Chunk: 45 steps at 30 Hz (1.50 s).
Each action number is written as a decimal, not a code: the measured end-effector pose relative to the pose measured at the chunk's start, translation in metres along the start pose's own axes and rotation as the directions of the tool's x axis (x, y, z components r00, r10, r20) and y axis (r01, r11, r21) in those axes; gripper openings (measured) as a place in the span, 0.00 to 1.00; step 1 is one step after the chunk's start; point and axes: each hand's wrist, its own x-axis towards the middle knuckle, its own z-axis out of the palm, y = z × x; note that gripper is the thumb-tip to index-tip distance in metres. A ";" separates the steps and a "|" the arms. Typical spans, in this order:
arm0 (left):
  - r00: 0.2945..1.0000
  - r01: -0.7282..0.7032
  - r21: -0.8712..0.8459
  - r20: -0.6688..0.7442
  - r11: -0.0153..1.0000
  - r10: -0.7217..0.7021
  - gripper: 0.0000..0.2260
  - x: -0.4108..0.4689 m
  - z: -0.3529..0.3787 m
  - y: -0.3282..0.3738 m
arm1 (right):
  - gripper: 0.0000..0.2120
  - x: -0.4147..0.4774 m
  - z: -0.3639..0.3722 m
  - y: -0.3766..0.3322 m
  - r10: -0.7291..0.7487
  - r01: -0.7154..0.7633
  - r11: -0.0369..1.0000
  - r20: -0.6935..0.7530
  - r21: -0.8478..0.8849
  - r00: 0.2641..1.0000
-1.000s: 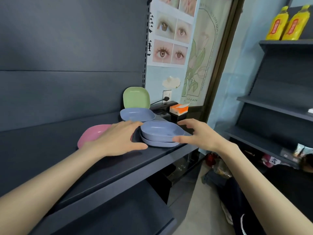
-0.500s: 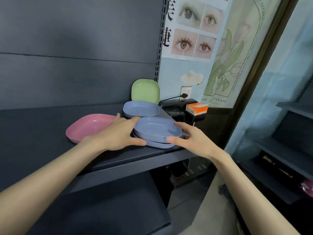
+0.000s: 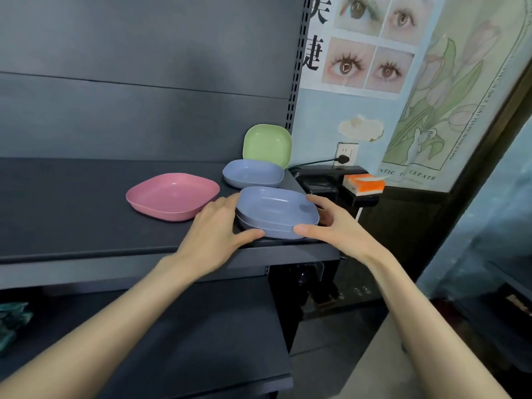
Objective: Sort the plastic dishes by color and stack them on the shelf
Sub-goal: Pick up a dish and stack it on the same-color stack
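Two blue dishes form a stack (image 3: 277, 210) near the right front corner of the dark shelf (image 3: 86, 226). My left hand (image 3: 214, 230) holds the stack's left corner, fingers along the rim and thumb at the front edge. On the other side my right hand (image 3: 331, 223) holds the right corner the same way. A third blue dish (image 3: 253, 173) lies just behind the stack. Behind that one, a green dish (image 3: 267, 145) leans upright against the back panel. A pink dish (image 3: 172, 195) lies flat to the left.
Right of the shelf stands a black appliance (image 3: 325, 180) with an orange tissue pack (image 3: 364, 184) on it and a cable plugged into a wall socket (image 3: 347, 152). A lower shelf (image 3: 201, 341) juts out beneath. Another dark rack (image 3: 512, 298) is at the far right.
The view has swung left and closer to the shelf. Both hands stay at the blue stack; my right hand's fingers have closed in against its right side.
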 end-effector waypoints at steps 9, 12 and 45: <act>0.956 0.281 -0.277 0.158 0.919 -0.245 0.35 -0.001 -0.001 0.003 | 0.22 -0.001 -0.002 0.012 -0.045 0.046 0.998 -0.037 0.038 0.998; 0.960 0.266 -0.291 0.166 0.919 -0.225 0.27 0.000 -0.002 0.003 | 0.25 -0.002 0.000 0.016 -0.056 0.057 0.998 -0.055 0.015 0.997; 0.908 0.347 -0.238 0.328 0.907 -0.262 0.26 0.157 -0.022 -0.104 | 0.20 0.156 0.004 -0.004 -0.030 0.008 0.990 -0.152 -0.144 0.988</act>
